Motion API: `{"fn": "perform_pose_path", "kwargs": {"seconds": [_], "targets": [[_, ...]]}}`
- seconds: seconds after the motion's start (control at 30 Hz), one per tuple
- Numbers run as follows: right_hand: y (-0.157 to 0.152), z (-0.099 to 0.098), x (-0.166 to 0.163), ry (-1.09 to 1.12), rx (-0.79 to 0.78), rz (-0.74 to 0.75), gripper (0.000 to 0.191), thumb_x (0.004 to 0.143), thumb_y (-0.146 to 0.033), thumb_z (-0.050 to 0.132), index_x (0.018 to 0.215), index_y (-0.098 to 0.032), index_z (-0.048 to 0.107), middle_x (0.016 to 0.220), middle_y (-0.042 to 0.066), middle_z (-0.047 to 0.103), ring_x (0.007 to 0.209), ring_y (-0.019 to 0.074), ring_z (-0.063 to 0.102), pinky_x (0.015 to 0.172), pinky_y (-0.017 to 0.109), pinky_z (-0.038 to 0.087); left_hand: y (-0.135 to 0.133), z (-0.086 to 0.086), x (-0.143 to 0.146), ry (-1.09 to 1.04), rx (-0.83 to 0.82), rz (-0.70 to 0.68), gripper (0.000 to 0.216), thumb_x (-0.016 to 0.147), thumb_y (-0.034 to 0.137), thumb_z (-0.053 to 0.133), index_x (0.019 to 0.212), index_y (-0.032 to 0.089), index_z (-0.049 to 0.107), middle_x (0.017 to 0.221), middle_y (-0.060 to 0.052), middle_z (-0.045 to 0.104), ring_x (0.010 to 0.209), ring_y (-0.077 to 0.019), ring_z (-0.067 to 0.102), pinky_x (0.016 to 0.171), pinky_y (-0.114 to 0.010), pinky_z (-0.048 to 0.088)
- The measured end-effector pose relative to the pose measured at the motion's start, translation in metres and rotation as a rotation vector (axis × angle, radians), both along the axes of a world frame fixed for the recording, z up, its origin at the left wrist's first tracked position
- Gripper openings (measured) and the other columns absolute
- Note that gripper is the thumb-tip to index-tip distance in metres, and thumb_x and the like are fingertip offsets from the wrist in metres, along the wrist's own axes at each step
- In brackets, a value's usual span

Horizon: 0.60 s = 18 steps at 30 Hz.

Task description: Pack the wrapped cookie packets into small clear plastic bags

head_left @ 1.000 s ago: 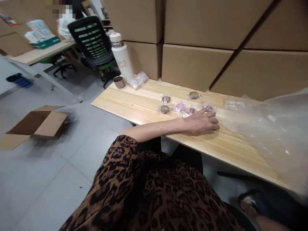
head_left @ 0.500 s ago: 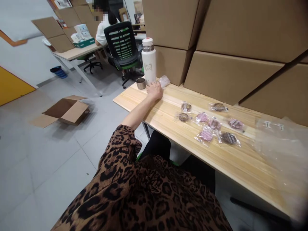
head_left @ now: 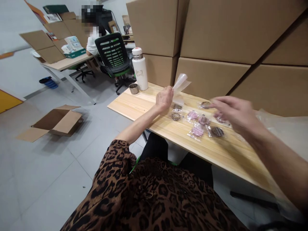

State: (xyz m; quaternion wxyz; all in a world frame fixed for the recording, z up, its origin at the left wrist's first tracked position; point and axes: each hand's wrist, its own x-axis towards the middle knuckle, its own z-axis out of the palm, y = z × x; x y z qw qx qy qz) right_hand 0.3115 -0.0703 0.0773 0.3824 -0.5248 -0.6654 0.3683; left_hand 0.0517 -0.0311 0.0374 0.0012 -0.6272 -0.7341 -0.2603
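The white flask is bearing a pale grey mark on its side that is too small to read, and the printing on the boxes on the far desk is likewise too blurred to make out. The left hand is pinching a stack of clear plastic bags between thumb and fingers, holding it lifted off the wooden table; the bags are looking thin, glossy and see-through, fanning up and away from the grip toward the cardboard boxes behind. Just beneath and beyond that grip, small wrapped cookies are lying on the table, some dark brown and some pink, each in its own clear wrapper. The right hand is hovering above the far end of those cookies, fingers loosely spread and slightly blurred, holding nothing. Behind the left hand, the flask is standing upright with a small metal cup just beside it. A large sheet of clear plastic is lying past the right hand. Farther back, another person is sitting at the far desk by a green-and-black chair.
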Motion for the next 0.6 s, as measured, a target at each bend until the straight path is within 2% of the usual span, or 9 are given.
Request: {"fn": "perform_pose_path", "kwargs": {"seconds": [0.1, 0.2, 0.27, 0.4, 0.5, 0.6], "targets": [[0.021, 0.0, -0.045, 0.134, -0.188, -0.047, 0.019, 0.097, -0.032, 0.071, 0.09, -0.015, 0.069, 0.089, 0.006, 0.072, 0.052, 0.006, 0.05, 0.046, 0.022, 0.031, -0.013, 0.001, 0.028, -0.091, 0.129, -0.146, 0.032, 0.112, 0.039, 0.041, 0.109, 0.023, 0.069, 0.117, -0.009, 0.076, 0.106, -0.0228, 0.071, 0.091, -0.033, 0.052], [0.044, 0.004, -0.066, 0.139, -0.16, -0.149, 0.02, 0.094, -0.015, 0.065, 0.074, -0.016, 0.06, 0.071, 0.001, 0.062, 0.05, 0.0066, 0.043, 0.049, 0.024, 0.029, -0.013, 0.001, 0.04, -0.275, 0.201, -0.247, 0.032, 0.112, 0.041, 0.042, 0.108, 0.024, 0.069, 0.109, -0.006, 0.077, 0.1, -0.0202, 0.072, 0.091, -0.031, 0.054], [0.055, 0.011, -0.06, 0.066, 0.004, -0.18, 0.018, 0.091, -0.008, 0.062, 0.075, -0.015, 0.063, 0.072, 0.001, 0.063, 0.057, 0.0074, 0.046, 0.056, 0.024, 0.035, -0.005, -0.001, 0.039, -0.453, 0.192, -0.249, 0.029, 0.112, 0.037, 0.043, 0.115, 0.022, 0.068, 0.113, -0.006, 0.078, 0.102, -0.0192, 0.073, 0.094, -0.031, 0.055], [0.065, 0.037, -0.031, -0.267, 0.462, -0.237, 0.013, 0.095, -0.011, 0.062, 0.092, -0.012, 0.074, 0.099, 0.009, 0.075, 0.082, 0.0109, 0.059, 0.081, 0.025, 0.045, 0.01, -0.011, 0.032, -0.655, 0.092, -0.167, 0.035, 0.107, 0.03, 0.052, 0.139, 0.019, 0.061, 0.137, -0.012, 0.074, 0.126, -0.0227, 0.07, 0.11, -0.036, 0.053], [0.067, 0.056, -0.019, -0.428, 0.57, -0.285, 0.017, 0.098, -0.015, 0.06, 0.098, -0.012, 0.077, 0.104, 0.012, 0.076, 0.089, 0.0137, 0.063, 0.085, 0.027, 0.046, 0.01, -0.02, 0.036, -0.679, -0.006, -0.167, 0.052, 0.104, 0.029, 0.055, 0.154, 0.014, 0.049, 0.15, -0.018, 0.065, 0.14, -0.0257, 0.063, 0.117, -0.038, 0.049], [0.068, 0.068, -0.015, -0.487, 0.659, -0.343, 0.02, 0.099, -0.011, 0.056, 0.101, -0.013, 0.076, 0.106, 0.012, 0.076, 0.094, 0.0154, 0.065, 0.088, 0.029, 0.047, 0.005, -0.025, 0.045, -0.685, -0.076, -0.212, 0.059, 0.105, 0.031, 0.053, 0.159, 0.012, 0.043, 0.157, -0.021, 0.059, 0.144, -0.0272, 0.06, 0.117, -0.039, 0.049]]}}
